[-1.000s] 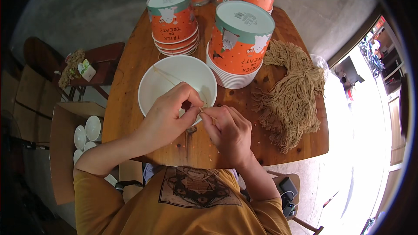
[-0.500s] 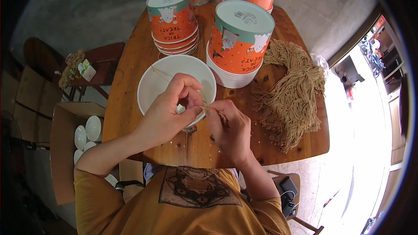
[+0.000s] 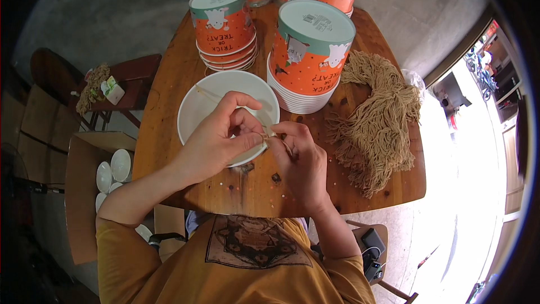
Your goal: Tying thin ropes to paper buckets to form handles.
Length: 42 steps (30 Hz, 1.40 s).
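An upright paper bucket [image 3: 194, 115], white inside, stands near the middle of the table. A thin tan cord [image 3: 207, 94] crosses its opening from the left side of the rim. At the bucket's near right rim, my left hand [image 3: 211, 141] pinches the cord between thumb and forefinger, its other fingers curled. My right hand [image 3: 302, 163] grips the cord there too, thumb against forefinger. The fingertips of both hands nearly meet, and they hide most of the cord there.
A tall stack of upside-down orange buckets [image 3: 306, 70] stands just beyond my right hand, a shorter stack [image 3: 225, 28] behind the bucket. A heap of tan cords [image 3: 379, 124] lies at the right. On the floor at the left, a cardboard box [image 3: 84, 191] holds white cups or bowls.
My right hand has shifted slightly, its fingers loosening and its forefinger rising a little above the cord. My left forefinger has straightened somewhat. The bucket stays in place.
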Motion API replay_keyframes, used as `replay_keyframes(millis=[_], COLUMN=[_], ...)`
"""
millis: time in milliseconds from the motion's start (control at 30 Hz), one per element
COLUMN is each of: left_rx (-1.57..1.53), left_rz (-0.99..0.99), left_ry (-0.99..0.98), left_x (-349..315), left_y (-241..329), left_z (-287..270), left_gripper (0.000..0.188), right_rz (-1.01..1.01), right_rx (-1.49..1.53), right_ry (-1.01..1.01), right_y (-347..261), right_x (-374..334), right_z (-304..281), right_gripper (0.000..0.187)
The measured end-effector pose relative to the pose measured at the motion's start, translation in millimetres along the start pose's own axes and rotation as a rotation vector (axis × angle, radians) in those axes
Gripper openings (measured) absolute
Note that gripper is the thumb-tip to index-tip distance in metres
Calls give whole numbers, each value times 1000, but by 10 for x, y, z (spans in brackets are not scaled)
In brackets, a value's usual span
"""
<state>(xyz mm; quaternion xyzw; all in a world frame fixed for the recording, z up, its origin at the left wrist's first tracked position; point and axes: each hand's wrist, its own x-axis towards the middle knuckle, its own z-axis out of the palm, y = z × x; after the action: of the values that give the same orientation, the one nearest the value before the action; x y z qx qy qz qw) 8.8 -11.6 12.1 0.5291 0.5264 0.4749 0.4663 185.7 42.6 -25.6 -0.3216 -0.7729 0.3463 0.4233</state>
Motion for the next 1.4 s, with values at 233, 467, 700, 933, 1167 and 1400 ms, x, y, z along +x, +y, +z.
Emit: replay_keyframes(millis=[233,467,700,933,1167,1400], left_rx=[83,121,152,184,236,178], left_rz=[54,75,69,95,124,109], left_ry=[-19,-15,-17,-33,-61,-70], left_x=[-17,-14,-34,-41,-42,-20], left_y=[-2,21,53,46,50,40], left_z=[43,56,81,84,50,32], left_gripper=[39,38,38,38,38,38], right_rz=[-178,-151,-111,-101,-13,-163], right_rx=[-52,37,87,83,197,166], right_ry=[57,42,-11,-9,-52,-13], right_y=[108,69,125,122,144,204], right_x=[-23,-16,-9,4,8,-51], right_z=[6,-6,-30,3,8,-13], right_gripper=[24,23,21,18,21,27])
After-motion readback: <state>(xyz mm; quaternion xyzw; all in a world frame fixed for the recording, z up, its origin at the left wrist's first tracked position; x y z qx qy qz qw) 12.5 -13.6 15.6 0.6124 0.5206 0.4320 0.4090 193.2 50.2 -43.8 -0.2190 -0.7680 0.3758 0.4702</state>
